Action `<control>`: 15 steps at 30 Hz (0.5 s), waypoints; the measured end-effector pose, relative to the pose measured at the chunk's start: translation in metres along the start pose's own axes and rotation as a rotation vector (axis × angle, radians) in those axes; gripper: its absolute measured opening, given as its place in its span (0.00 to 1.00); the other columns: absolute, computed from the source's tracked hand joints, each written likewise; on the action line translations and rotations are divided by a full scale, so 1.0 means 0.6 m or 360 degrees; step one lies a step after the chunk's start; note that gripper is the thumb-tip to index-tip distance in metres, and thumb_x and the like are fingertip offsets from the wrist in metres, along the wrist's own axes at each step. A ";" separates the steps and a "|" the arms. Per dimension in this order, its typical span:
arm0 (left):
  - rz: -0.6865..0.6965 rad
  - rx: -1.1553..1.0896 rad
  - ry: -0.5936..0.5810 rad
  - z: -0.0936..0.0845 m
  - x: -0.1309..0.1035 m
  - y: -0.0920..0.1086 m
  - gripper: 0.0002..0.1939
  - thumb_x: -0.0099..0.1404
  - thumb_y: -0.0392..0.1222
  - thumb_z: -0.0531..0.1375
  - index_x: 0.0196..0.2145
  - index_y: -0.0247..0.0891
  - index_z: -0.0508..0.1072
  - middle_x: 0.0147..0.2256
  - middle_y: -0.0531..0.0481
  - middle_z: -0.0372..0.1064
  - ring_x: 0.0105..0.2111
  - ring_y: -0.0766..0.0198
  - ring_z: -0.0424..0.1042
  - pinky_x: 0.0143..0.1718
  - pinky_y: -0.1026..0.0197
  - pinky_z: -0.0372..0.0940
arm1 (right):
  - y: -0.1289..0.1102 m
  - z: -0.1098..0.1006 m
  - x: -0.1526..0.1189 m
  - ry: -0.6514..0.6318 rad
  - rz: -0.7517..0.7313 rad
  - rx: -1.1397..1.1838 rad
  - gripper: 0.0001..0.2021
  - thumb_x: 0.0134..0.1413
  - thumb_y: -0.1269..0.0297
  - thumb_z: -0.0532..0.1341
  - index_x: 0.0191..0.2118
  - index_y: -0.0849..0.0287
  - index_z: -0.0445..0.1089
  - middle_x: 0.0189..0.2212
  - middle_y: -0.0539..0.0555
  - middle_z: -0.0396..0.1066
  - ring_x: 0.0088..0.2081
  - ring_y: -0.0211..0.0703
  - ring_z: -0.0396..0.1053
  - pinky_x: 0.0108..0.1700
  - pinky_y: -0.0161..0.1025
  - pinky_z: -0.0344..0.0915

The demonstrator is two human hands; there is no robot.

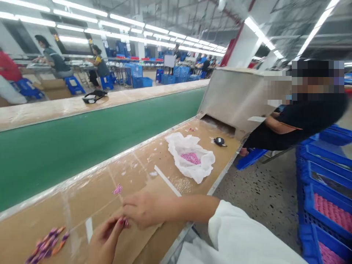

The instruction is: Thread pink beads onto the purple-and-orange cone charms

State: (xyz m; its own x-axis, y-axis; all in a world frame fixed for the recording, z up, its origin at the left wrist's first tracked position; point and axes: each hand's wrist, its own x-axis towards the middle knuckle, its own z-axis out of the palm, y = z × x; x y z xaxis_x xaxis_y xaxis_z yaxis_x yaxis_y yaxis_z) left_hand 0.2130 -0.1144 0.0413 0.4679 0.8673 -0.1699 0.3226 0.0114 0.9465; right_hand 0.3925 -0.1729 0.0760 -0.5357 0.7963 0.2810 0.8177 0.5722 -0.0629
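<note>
1. A long green conveyor belt runs beside the brown, paper-covered tabletop.
2. A large grey box-shaped housing, with a low opening at its base, stands at the tabletop's far end.
3. A crumpled sheet of white paper lies open near the housing, cupping a pile of tiny pink beads.
4. The right hand reaches in above the tabletop, its fingertips bent together beside the left hand's; whether they grip anything, I cannot tell.
5. The left hand has its thumb and finger clamped on a small dark-pink piece.
6. A bundle of orange and purple strands lies on the tabletop to the left of the left hand.
7. A small bright-pink heap sits just beyond the hands.
8. The small dark-pink piece is at the left fingertips, between the two hands; its shape is too blurred to tell.
</note>
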 end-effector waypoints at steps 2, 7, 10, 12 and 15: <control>-0.0005 -0.0009 -0.0111 -0.003 -0.007 0.025 0.12 0.48 0.58 0.66 0.22 0.49 0.78 0.25 0.49 0.75 0.31 0.49 0.74 0.41 0.45 0.71 | -0.003 0.011 -0.007 0.0308 -0.0031 0.0017 0.08 0.68 0.72 0.51 0.40 0.65 0.67 0.32 0.56 0.67 0.38 0.45 0.66 0.38 0.37 0.66; -0.0100 -0.0381 -0.0276 0.007 -0.016 0.042 0.23 0.47 0.64 0.69 0.22 0.39 0.74 0.23 0.48 0.72 0.27 0.61 0.71 0.36 0.56 0.70 | -0.019 0.026 -0.029 0.0692 0.0080 0.0336 0.11 0.70 0.73 0.47 0.47 0.63 0.66 0.34 0.58 0.67 0.36 0.46 0.67 0.37 0.40 0.68; -0.0123 -0.0742 -0.0404 0.017 -0.018 0.027 0.25 0.48 0.62 0.70 0.25 0.36 0.72 0.23 0.52 0.69 0.26 0.67 0.69 0.35 0.61 0.68 | -0.022 0.028 -0.038 0.0751 0.0196 0.0649 0.09 0.69 0.74 0.52 0.47 0.58 0.66 0.39 0.57 0.68 0.39 0.45 0.69 0.39 0.39 0.69; -0.0127 -0.0949 -0.0492 0.024 -0.021 0.017 0.25 0.52 0.60 0.69 0.27 0.34 0.71 0.24 0.52 0.69 0.27 0.69 0.69 0.35 0.61 0.68 | -0.025 0.027 -0.043 0.0780 0.0284 0.0862 0.08 0.67 0.75 0.56 0.46 0.56 0.67 0.37 0.55 0.68 0.37 0.43 0.69 0.37 0.38 0.69; -0.0131 -0.1102 -0.0579 0.032 -0.026 0.009 0.24 0.54 0.58 0.69 0.29 0.33 0.69 0.26 0.51 0.69 0.28 0.69 0.70 0.35 0.61 0.68 | -0.032 0.024 -0.046 0.0793 0.0365 0.1022 0.08 0.64 0.77 0.60 0.42 0.56 0.67 0.34 0.53 0.67 0.34 0.41 0.67 0.32 0.36 0.67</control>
State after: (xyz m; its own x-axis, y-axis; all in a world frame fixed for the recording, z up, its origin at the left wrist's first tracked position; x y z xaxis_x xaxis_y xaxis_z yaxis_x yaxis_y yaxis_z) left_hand 0.2231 -0.1374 0.0440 0.7433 0.6341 -0.2130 -0.1623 0.4799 0.8622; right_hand 0.3886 -0.2028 0.0559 -0.0923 0.8130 0.5749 0.5357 0.5272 -0.6596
